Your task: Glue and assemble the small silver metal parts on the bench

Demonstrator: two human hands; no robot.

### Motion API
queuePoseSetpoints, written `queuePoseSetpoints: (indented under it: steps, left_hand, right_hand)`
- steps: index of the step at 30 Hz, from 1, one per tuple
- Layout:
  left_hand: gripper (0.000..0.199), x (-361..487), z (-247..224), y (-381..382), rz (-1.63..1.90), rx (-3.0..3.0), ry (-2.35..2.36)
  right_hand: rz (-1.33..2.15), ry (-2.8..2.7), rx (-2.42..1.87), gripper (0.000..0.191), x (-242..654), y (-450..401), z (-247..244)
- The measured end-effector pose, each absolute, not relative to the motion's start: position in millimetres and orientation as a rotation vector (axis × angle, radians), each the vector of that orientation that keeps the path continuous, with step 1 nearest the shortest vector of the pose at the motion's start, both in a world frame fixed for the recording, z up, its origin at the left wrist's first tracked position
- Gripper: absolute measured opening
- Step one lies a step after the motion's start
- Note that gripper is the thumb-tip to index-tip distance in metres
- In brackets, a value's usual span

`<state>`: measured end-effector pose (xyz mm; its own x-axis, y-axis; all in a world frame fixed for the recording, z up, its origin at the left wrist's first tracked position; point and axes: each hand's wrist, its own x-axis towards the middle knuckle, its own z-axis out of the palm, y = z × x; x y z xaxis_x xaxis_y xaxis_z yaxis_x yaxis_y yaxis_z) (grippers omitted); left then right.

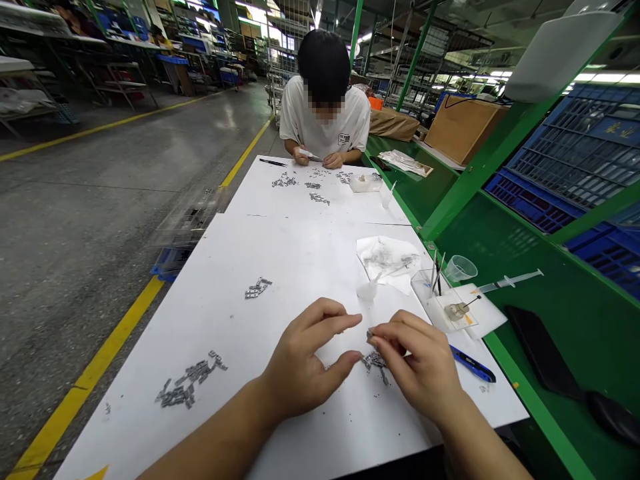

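The right hand (420, 363) pinches a small grey metal piece (370, 334) between thumb and fingertips, above the near heap (374, 361) of similar pieces on the white tabletop (300, 233). The fingers cover much of the held piece, so its outline and facing cannot be confirmed from this view. The left hand (310, 363) appears empty, thumb and forefinger parted, near the piece but not touching it. Two further groups lie to the left: a larger cluster (195, 380) and a smaller batch (259, 288). A dropper bottle (368, 289) stands just beyond the hands; a blue cutter (473, 365) lies to the right.

Assessment: sound handling calls for a light pinch at the edges, with the left fingertips steadying the piece before the right grip eases. Working low limits the effect of a drop. Forearms should clear the loose groups, which could scatter or mix.
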<state>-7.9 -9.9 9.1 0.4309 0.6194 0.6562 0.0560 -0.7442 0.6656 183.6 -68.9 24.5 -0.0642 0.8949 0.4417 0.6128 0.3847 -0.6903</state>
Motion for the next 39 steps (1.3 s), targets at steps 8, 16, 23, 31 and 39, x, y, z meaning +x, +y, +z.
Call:
queuePoseSetpoints:
  steps: [8,16,23,31,39]
  left_hand:
    - [0.021,-5,7,-7,1.286,2.229,0.514]
    - [0.015,-3,10,-5,1.321,2.223,0.497]
    - [0.008,-5,10,-2,1.183,2.227,0.55]
    - [0.012,-10,13,3,1.325,2.271,0.648]
    - [0.016,-15,13,6,1.337,2.209,0.703]
  right_hand:
    - [-0.196,-2.227,-1.19,0.014,191,-70,40]
    - [-0.193,-2.327,-1.192,0.023,191,-65,38]
    - [-0.27,-2.463,-1.126,0.027,189,-59,43]
    - [-0.118,-2.479,-1.158,0.017,194,-38,55]
    - [0.407,-1.921,-1.0,0.016,197,-24,20]
